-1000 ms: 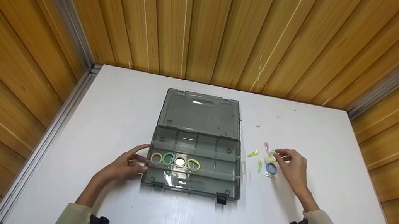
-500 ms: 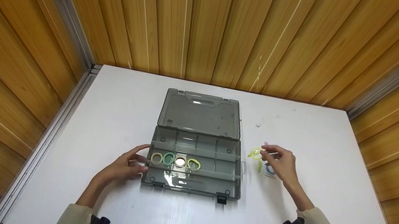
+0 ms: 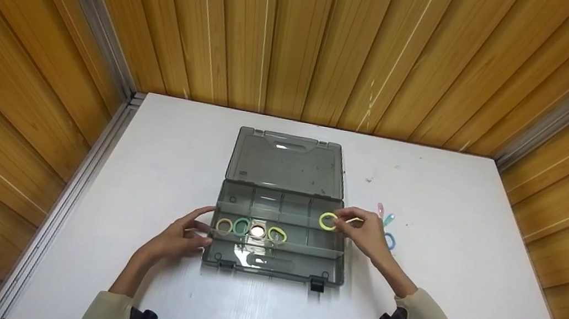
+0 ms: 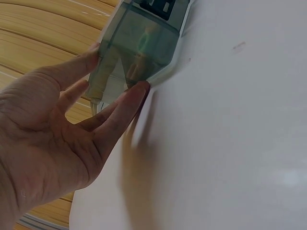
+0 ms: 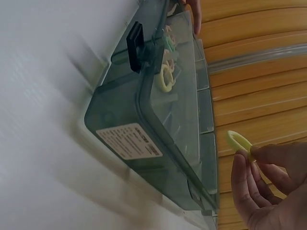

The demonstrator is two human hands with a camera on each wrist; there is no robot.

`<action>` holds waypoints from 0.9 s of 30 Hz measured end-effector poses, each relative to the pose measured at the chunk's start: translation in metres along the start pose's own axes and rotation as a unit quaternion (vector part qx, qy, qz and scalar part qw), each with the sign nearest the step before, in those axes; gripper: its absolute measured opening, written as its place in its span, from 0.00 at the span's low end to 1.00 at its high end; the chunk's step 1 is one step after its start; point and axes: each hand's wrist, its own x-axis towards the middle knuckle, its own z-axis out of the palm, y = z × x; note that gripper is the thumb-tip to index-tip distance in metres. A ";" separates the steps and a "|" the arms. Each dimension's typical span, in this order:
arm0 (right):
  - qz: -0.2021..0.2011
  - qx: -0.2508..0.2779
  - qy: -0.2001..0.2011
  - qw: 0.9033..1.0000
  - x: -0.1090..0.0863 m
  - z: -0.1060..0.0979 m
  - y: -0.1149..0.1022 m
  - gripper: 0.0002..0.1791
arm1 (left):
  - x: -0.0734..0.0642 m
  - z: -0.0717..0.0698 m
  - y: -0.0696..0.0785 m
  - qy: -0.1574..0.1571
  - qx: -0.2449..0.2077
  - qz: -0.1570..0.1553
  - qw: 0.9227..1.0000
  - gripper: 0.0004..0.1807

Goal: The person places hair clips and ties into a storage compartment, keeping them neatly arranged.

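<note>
My right hand (image 3: 367,237) pinches a yellow hair tie (image 3: 320,221) between thumb and fingers, over the right end of an open grey see-through organizer box (image 3: 273,261). In the right wrist view the hair tie (image 5: 233,139) hangs clear of the box wall. Several hair ties stand in a row in the box's middle section, among them a teal one (image 3: 234,226) and a yellow-green one (image 3: 284,234). My left hand (image 3: 179,236) touches the box's left side; in the left wrist view its fingers (image 4: 120,112) reach along the wall, mostly straight.
Right of the box lie a pink hair clip (image 3: 380,210), a teal clip (image 3: 389,219) and a blue hair tie (image 3: 392,241), partly behind the right hand. The box lid (image 3: 286,165) lies folded back on the white table (image 3: 180,150). Wood-look panels (image 3: 300,45) surround the table.
My right hand has lifted the yellow hair tie from the small items on the right and carried it left to above the box. The left hand stays where it was.
</note>
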 end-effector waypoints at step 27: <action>-0.051 -0.122 -0.046 0.990 0.000 0.064 0.014 0.05 | -0.001 -0.001 -0.004 -0.001 0.016 0.016 1.000 0.44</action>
